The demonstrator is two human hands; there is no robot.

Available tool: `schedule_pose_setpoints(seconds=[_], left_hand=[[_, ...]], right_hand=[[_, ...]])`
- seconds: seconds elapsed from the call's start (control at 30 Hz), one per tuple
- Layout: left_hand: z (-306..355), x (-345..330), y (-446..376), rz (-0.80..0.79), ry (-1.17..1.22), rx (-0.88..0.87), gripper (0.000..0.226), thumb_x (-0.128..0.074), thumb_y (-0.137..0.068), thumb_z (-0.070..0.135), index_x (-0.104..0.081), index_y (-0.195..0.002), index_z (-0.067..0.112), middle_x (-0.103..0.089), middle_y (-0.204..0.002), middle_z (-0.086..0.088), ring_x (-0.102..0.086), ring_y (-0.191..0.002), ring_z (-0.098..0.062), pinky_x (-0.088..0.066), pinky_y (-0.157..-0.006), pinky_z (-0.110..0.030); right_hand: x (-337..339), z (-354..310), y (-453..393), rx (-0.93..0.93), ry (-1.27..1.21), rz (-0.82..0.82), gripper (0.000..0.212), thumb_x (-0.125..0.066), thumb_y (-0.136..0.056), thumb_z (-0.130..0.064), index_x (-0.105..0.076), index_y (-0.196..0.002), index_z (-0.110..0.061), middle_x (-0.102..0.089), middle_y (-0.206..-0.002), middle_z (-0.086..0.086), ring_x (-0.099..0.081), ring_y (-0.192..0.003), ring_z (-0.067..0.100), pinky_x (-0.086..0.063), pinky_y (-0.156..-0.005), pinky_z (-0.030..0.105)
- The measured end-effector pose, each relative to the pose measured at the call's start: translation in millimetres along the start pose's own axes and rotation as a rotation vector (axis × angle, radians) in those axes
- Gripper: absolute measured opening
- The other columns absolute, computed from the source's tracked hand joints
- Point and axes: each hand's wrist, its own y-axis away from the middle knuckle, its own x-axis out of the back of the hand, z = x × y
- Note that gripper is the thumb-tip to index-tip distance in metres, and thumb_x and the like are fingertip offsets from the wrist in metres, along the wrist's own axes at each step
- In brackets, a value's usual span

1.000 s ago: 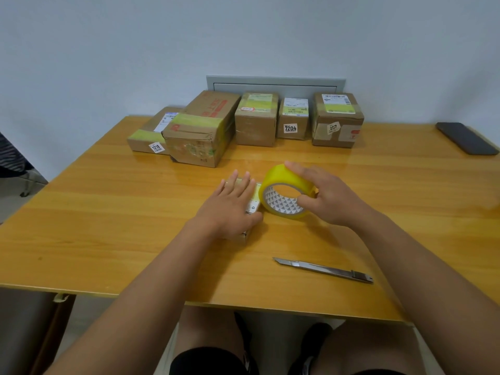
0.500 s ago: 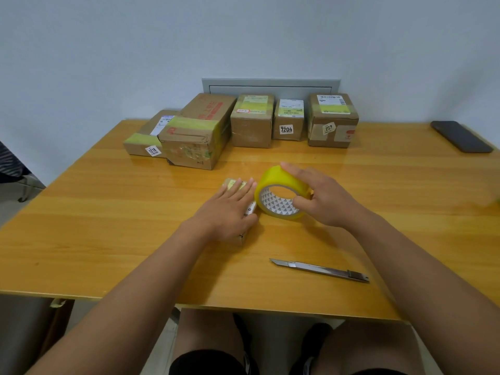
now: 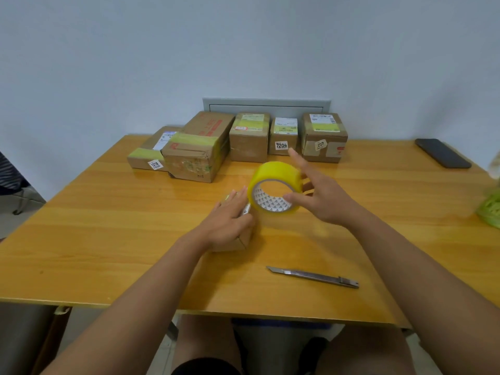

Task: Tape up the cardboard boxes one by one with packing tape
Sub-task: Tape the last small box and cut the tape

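Note:
A small cardboard box [image 3: 239,243] lies at the middle of the wooden table [image 3: 108,226]. My left hand [image 3: 230,217] rests flat on its top with straight fingers and hides most of it. Just right of that hand, the yellow packing tape roll [image 3: 278,171] is raised off the table and tilted. My right hand [image 3: 324,201] holds the roll, thumb at the lower rim and fingers behind it, index finger pointing up and away. A white label shows at the box's far edge, touching the roll.
Several taped cardboard boxes stand along the back edge, among them a large one [image 3: 200,147] and one labelled 7204 [image 3: 282,136]. A metal utility knife [image 3: 313,277] lies near the front edge. A dark phone [image 3: 442,156] and a green bag [image 3: 491,209] are at the right.
My right hand has lifted the tape roll up and slightly right, and its index finger now sticks out. My left hand has stayed pressed on the small box.

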Motion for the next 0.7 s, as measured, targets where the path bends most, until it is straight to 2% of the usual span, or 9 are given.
schedule_pose_setpoints(seconds=[0.07,0.1,0.17,0.23,0.3,0.37,0.47,0.6,0.7], left_hand=[[11.6,2.7,8.6,0.015,0.241,0.029,0.06,-0.04,-0.103,0.023,-0.015,-0.154,0.038,-0.003,-0.152,0.026,0.005,-0.149,-0.008,-0.003,-0.122,-0.039],[16.8,3.8,12.8,0.022,0.341,0.042,0.058,-0.042,-0.103,0.022,-0.019,-0.153,0.038,-0.007,-0.151,0.025,0.0,-0.15,-0.009,-0.009,-0.121,-0.037],[23.3,3.8,18.3,0.028,0.482,0.046,0.051,-0.043,-0.101,0.025,-0.029,-0.148,0.04,-0.02,-0.154,0.023,-0.024,-0.144,-0.008,-0.028,-0.111,-0.025],[28.9,1.6,22.9,0.032,0.586,0.065,0.044,-0.041,-0.102,0.021,-0.034,-0.137,0.046,-0.039,-0.135,0.032,-0.046,-0.116,0.006,-0.04,-0.087,-0.009],[30.4,2.4,25.2,0.062,0.694,0.106,0.038,-0.043,-0.1,0.018,-0.045,-0.123,0.048,-0.052,-0.12,0.026,-0.051,-0.1,0.003,-0.043,-0.077,-0.015],[30.3,7.5,25.5,0.094,0.796,0.161,0.036,-0.047,-0.098,0.015,-0.055,-0.118,0.044,-0.062,-0.114,0.014,-0.057,-0.096,-0.008,-0.045,-0.075,-0.024],[29.1,15.6,26.1,0.11,0.801,0.207,0.033,-0.052,-0.098,0.013,-0.056,-0.123,0.033,-0.063,-0.112,0.015,-0.058,-0.099,-0.007,-0.046,-0.078,-0.024],[27.0,12.7,29.8,0.108,0.657,0.196,0.054,-0.069,-0.089,0.028,-0.048,-0.138,0.033,-0.058,-0.127,0.013,-0.055,-0.114,-0.009,-0.047,-0.096,-0.032],[30.5,10.4,28.4,0.17,0.625,0.221,0.054,-0.067,-0.089,0.018,-0.048,-0.138,0.031,-0.059,-0.125,0.007,-0.056,-0.11,-0.013,-0.05,-0.093,-0.034]], right_hand=[[3.4,-8.5,-2.9,0.005,-0.073,0.096,0.088,-0.072,-0.086,-0.035,-0.013,-0.15,-0.046,-0.05,-0.118,-0.008,-0.057,-0.094,0.009,-0.05,-0.078,0.02],[2.1,-12.0,-4.7,0.002,-0.104,0.124,0.088,-0.074,-0.084,-0.036,-0.017,-0.151,-0.042,-0.052,-0.114,-0.008,-0.057,-0.097,0.01,-0.053,-0.081,0.026],[-7.2,-18.2,-7.3,-0.003,-0.153,0.108,0.087,-0.076,-0.082,-0.036,-0.022,-0.151,-0.037,-0.054,-0.118,-0.006,-0.057,-0.106,0.012,-0.056,-0.087,0.037],[-20.4,-21.2,-9.8,-0.007,-0.225,0.077,0.087,-0.076,-0.082,-0.036,-0.022,-0.15,-0.038,-0.052,-0.13,-0.003,-0.056,-0.115,0.014,-0.056,-0.09,0.04],[-30.4,-26.8,-13.0,-0.003,-0.276,0.083,0.086,-0.075,-0.084,-0.033,-0.021,-0.15,-0.037,-0.051,-0.132,-0.002,-0.056,-0.115,0.013,-0.055,-0.092,0.037],[-36.5,-31.6,-16.4,0.012,-0.28,0.087,0.086,-0.073,-0.086,-0.032,-0.019,-0.152,-0.036,-0.049,-0.13,-0.008,-0.057,-0.113,0.012,-0.054,-0.092,0.033],[-40.2,-37.3,-22.2,0.042,-0.232,0.077,0.088,-0.072,-0.088,-0.032,-0.014,-0.154,-0.036,-0.048,-0.125,-0.017,-0.057,-0.11,0.011,-0.054,-0.09,0.028],[-40.8,-38.6,-25.9,0.063,-0.204,0.061,0.091,-0.071,-0.088,-0.033,-0.01,-0.155,-0.037,-0.051,-0.133,-0.004,-0.059,-0.11,0.014,-0.055,-0.089,0.032],[-42.2,-38.0,-23.8,0.062,-0.215,0.059,0.091,-0.071,-0.088,-0.034,-0.009,-0.155,-0.037,-0.05,-0.132,-0.006,-0.059,-0.112,0.014,-0.055,-0.091,0.032]])
